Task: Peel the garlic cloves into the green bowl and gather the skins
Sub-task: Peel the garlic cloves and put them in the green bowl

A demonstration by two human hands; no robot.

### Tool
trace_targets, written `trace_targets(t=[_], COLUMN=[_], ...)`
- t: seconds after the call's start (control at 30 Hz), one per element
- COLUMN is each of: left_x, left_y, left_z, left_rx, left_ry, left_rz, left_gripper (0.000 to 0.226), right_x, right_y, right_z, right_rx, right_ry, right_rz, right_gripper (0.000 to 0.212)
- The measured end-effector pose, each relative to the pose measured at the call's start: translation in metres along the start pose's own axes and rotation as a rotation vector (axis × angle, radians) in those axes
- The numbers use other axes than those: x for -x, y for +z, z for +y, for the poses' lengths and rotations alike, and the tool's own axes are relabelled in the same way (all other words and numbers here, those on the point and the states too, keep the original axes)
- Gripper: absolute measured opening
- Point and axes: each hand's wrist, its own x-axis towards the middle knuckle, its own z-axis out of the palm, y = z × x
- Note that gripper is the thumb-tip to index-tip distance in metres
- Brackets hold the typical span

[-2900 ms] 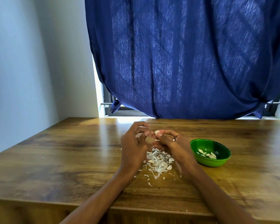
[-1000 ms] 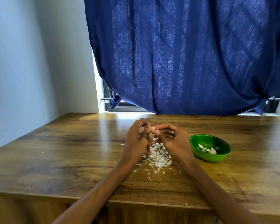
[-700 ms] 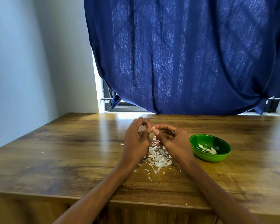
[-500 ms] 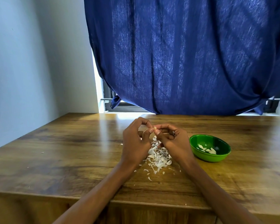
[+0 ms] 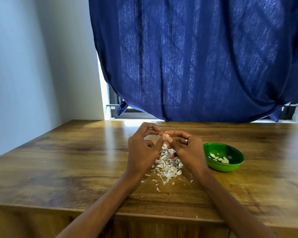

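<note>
Pinched above the worktop (image 5: 76,160): small garlic clove (image 5: 166,136) in right hand (image 5: 186,150), papery skin strip (image 5: 157,139) in left hand (image 5: 143,150). Likely light, slippery once bare; best gripped at the ends. Green bowl (image 5: 237,164) nearby.

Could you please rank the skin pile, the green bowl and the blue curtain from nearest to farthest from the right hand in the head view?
From the right hand:
1. Skin pile, just below and to its left.
2. Green bowl, on the table to its right.
3. Blue curtain, beyond the table's far edge.
</note>
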Motion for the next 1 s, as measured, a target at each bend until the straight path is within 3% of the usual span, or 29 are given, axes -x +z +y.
trace_targets(t=[0.37,0.6,0.7,0.8,1.0], left_x=[0.000,-0.001,-0.004,-0.004,-0.005], left_y=[0.000,0.000,-0.002,-0.003,-0.002], left_z=[-0.004,-0.016,-0.020,-0.022,-0.014], left_rx=[-0.060,-0.248,-0.271,-0.275,-0.215], left_ry=[0.046,0.164,0.166,0.141,0.195], left_rz=[-0.016,-0.096,-0.129,-0.098,0.006], left_gripper=[0.010,0.024,0.010,0.020,0.010], right_x=[-0.002,-0.002,-0.002,-0.002,-0.002], right_y=[0.000,-0.003,-0.004,-0.004,-0.005], right_z=[0.003,0.004,0.001,0.000,0.000], right_rx=[0.063,0.038,-0.012,-0.059,-0.064], right_ry=[-0.005,0.012,0.066,0.092,0.126], right_rz=[0.034,0.053,0.053,0.034,0.015], right_gripper=[0.017,0.012,0.015,0.015,0.019])
